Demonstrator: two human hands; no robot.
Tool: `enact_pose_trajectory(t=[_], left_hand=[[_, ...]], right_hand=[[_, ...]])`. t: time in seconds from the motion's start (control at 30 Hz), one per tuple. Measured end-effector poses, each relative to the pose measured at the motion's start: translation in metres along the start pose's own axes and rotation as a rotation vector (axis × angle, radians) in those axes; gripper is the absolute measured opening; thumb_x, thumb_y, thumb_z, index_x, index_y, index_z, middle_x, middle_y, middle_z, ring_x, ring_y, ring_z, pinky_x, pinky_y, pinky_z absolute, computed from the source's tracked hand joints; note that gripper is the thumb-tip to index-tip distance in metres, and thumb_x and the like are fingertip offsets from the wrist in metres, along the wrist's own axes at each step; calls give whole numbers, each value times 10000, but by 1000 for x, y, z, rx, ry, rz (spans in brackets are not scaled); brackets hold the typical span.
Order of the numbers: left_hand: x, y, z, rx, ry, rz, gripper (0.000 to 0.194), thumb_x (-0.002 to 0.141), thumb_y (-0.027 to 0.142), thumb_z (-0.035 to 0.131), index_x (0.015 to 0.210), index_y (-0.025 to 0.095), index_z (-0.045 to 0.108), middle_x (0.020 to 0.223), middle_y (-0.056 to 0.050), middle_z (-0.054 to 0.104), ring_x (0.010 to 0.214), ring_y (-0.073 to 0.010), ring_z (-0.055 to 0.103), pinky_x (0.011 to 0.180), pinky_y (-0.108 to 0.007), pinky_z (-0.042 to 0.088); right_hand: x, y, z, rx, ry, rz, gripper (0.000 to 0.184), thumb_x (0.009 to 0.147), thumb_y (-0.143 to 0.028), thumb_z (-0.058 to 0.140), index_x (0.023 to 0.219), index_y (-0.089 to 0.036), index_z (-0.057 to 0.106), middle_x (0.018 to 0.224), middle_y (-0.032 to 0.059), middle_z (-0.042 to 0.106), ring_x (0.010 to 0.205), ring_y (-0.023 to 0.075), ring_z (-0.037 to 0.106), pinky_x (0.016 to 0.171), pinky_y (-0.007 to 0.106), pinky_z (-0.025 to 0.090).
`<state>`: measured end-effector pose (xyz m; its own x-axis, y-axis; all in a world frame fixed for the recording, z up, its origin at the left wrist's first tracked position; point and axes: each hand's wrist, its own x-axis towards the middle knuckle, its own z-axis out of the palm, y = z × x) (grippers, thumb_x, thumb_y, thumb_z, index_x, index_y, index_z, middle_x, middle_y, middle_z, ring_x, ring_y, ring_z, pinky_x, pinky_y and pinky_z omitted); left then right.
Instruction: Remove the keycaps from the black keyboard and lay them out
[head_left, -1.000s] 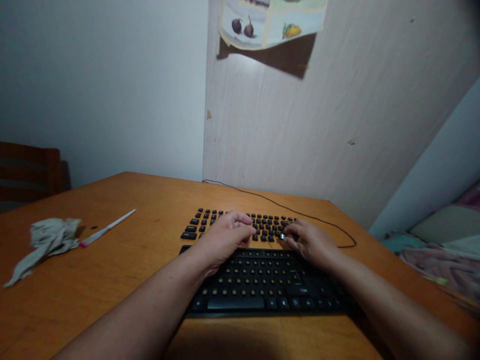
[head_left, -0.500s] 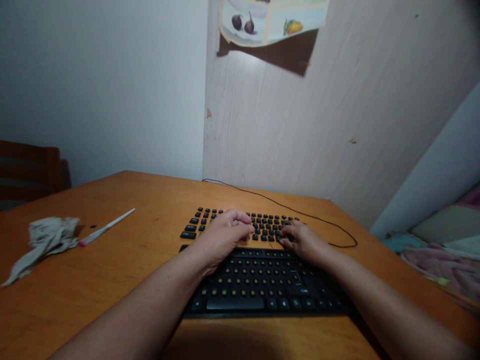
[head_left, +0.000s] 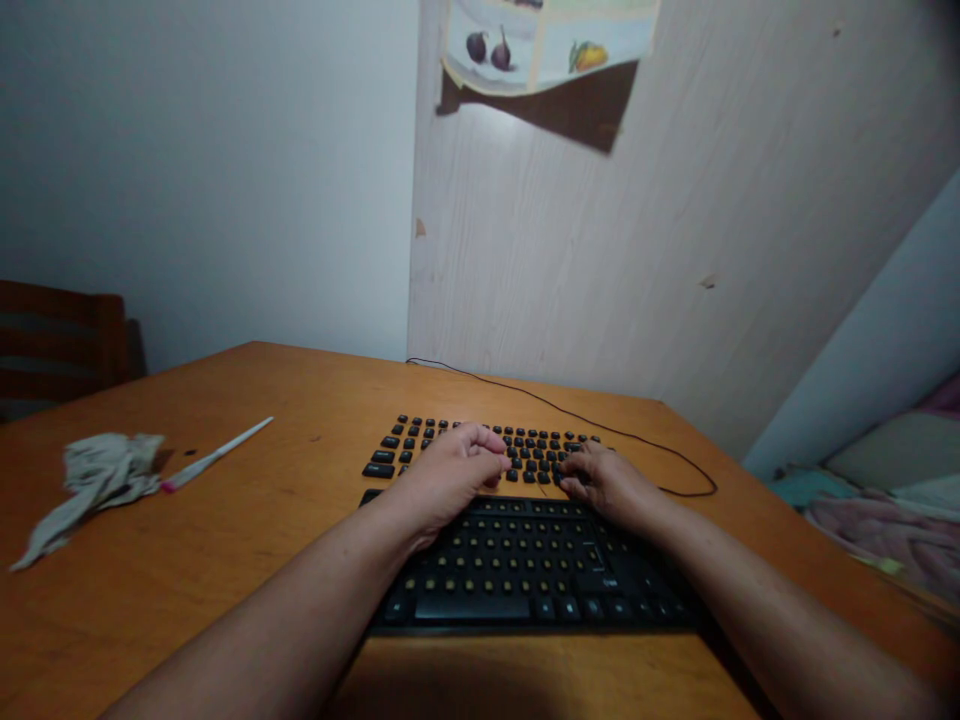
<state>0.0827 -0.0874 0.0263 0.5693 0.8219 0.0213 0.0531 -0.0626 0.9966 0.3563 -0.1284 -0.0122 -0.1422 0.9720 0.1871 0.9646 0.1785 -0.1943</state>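
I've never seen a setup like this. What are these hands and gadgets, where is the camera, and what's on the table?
There is no robot here: these are a person's own bare hands, seen by one camera worn on the head, looking forward and down.

On the wooden table lies a black keyboard. Many of its keys are bare, showing small pale spots. Behind it, loose black keycaps lie in rows, with a thin cable beyond. Off to the left are a crumpled cloth and a slim white stick with a pink end.

The left hand is curled by the keycaps, hiding some; the right hand has its fingertips at their right side. Whether either holds anything, I cannot tell.
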Motion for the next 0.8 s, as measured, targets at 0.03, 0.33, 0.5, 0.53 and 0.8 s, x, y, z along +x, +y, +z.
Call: enact_pose_trajectory(t=[0.03, 0.33, 0.5, 0.53, 0.8], left_hand=[[0, 0, 0, 5, 1, 3, 241, 742, 273, 603, 957, 172, 565, 919, -50, 659, 806, -164, 599, 765, -308, 442], [1, -2, 2, 54, 7, 21, 222, 756, 296, 600, 942, 178, 566, 856, -31, 641, 775, -154, 587, 718, -287, 430], [0, 0, 2, 55, 17, 10, 219, 746, 291, 594, 934, 180, 569, 882, -41, 654, 786, -159, 597, 730, -295, 438], [0, 0, 2, 55, 19, 7, 220, 744, 288, 593, 933, 179, 571, 882, -43, 655, 789, -162, 599, 731, -296, 439], [3, -4, 1, 85, 7, 52, 212, 756, 308, 588, 928, 187, 563, 816, -13, 628, 742, -148, 577, 677, -268, 420]], right_hand=[[0, 0, 0, 2, 0, 0, 155, 859, -261, 612, 952, -184, 710, 893, 80, 558, 839, 205, 548, 715, 282, 417], [0, 0, 2, 6, 13, 12, 137, 840, -248, 629, 934, -189, 711, 899, 80, 561, 824, 200, 553, 717, 280, 418], [-1, 0, 3, -2, 25, 18, 150, 845, -271, 620, 936, -194, 713, 904, 84, 568, 833, 208, 560, 723, 292, 427], [-1, 0, 2, -3, 28, 19, 154, 848, -276, 616, 934, -193, 713, 906, 86, 571, 839, 211, 562, 724, 295, 430], [-8, 3, -10, 56, 173, 33, 235, 880, -341, 558, 951, -188, 722, 882, 94, 627, 815, 217, 590, 732, 327, 472]])
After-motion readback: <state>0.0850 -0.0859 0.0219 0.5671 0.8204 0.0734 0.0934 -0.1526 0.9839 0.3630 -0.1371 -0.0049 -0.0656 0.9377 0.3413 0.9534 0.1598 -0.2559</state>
